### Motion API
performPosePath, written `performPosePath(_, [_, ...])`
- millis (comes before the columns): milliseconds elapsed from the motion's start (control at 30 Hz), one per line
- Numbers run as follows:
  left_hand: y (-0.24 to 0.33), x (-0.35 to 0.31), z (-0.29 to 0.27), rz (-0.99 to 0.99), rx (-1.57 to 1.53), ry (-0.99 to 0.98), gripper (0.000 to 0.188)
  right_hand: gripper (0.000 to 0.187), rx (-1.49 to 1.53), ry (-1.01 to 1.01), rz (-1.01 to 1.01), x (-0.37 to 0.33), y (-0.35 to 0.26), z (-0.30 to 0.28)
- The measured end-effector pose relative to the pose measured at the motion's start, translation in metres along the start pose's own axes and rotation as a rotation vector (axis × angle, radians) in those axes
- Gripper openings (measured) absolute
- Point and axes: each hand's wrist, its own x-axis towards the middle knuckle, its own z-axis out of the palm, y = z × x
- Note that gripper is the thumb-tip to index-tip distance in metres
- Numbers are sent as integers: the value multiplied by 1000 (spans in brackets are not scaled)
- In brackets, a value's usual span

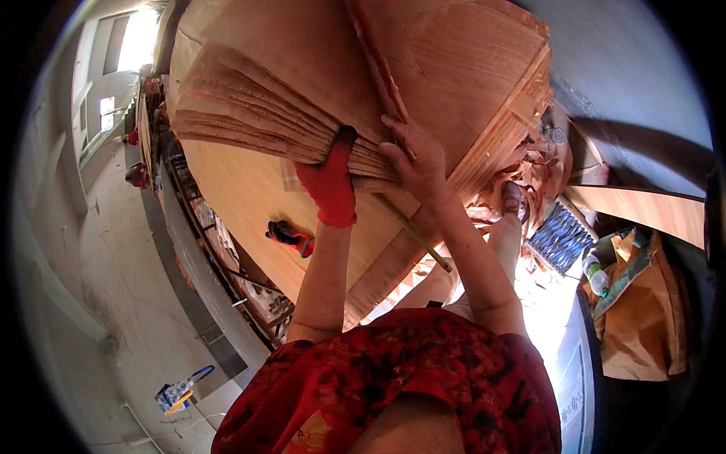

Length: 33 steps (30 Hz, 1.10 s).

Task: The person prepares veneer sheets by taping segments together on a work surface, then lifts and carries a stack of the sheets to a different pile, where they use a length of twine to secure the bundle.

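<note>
My left hand (330, 185) wears a red glove with dark fingertips. It is closed round the near edge of a fanned stack of thin wood veneer sheets (242, 113), thumb on top. Just right of it my bare right hand (420, 163) pinches a raised veneer sheet (378, 64), whose edge runs up and away from me. Under the fanned stack lies a broad pale wood sheet (227, 178). A loose red and black glove (290, 238) rests on it, left of my forearm. A thin yellowish stick (412, 231) points toward me below my hands.
More layered veneer (507, 113) forms a ragged edge at right, above torn scraps (533, 170) by my foot. Further right are a blue woven seat (561, 236), a bottle (596, 276) and a brown sack (643, 325). A blue-handled tool (178, 395) lies on the left floor.
</note>
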Motion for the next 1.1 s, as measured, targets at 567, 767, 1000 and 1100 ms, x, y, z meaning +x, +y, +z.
performPosePath(567, [9,-1,3,-35,-73,-16,62,45,44,-56,19,0,2,-1])
performPosePath(767, [8,-1,3,-26,-12,-8,63,40,44,-76,-5,1,4,-4])
performPosePath(1000, [7,0,4,-17,-71,-39,63,22,197,65,196,-4,-5,-3])
performPosePath(1100, [8,0,6,-11,-58,-43,61,18,176,164,59,-9,15,6])
